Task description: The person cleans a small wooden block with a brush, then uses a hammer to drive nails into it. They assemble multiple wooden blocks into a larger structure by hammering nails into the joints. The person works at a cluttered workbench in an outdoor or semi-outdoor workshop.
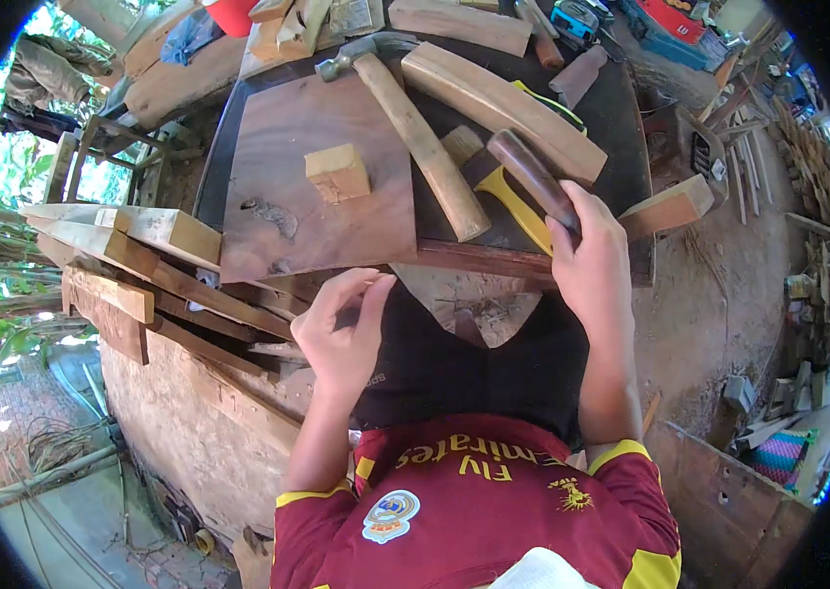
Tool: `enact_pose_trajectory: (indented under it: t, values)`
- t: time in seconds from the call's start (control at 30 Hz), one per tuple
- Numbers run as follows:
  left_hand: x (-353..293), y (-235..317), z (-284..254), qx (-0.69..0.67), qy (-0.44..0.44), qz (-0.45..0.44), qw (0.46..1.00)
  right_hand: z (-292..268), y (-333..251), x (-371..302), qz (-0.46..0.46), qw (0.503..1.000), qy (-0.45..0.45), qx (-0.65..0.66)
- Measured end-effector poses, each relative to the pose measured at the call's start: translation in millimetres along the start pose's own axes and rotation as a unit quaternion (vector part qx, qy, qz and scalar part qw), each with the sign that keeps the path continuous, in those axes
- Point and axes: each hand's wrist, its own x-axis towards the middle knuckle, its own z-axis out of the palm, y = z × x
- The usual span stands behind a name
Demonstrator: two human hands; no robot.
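My right hand [592, 250] is closed round the lower end of a dark brown wooden tool handle [533, 182] over the table's front edge. Which tool it belongs to I cannot tell. My left hand [341, 329] is raised above my lap, thumb and fingertips pinched together; anything between them is too small to make out. Beyond it, a small wooden block [338, 174] rests on a flat brown board [273, 236]. A claw hammer [420, 147] with a pale wooden handle lies along the board's right side. Beside the dark handle is a yellow curved piece [518, 211].
A thick wooden beam [503, 108] lies across the dark table [621, 147]. More timber [180, 240] is stacked at the left, near my left arm. A blue tape measure [574, 18] sits at the far right. One wood piece [670, 206] juts out past the table's right edge.
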Motion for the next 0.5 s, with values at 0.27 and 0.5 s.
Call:
enact_pose_trajectory:
  t: [0.27, 0.5]
  values:
    - [-1, -11, -10, -0.039, 0.006, -0.042, 0.998, 37, 3, 28, -0.093, 0.993, 0.059, -0.030]
    - [-2, -10, -10, -0.185, -0.050, -0.086, 0.978, 23, -34, -5, -0.224, 0.958, 0.121, 0.130]
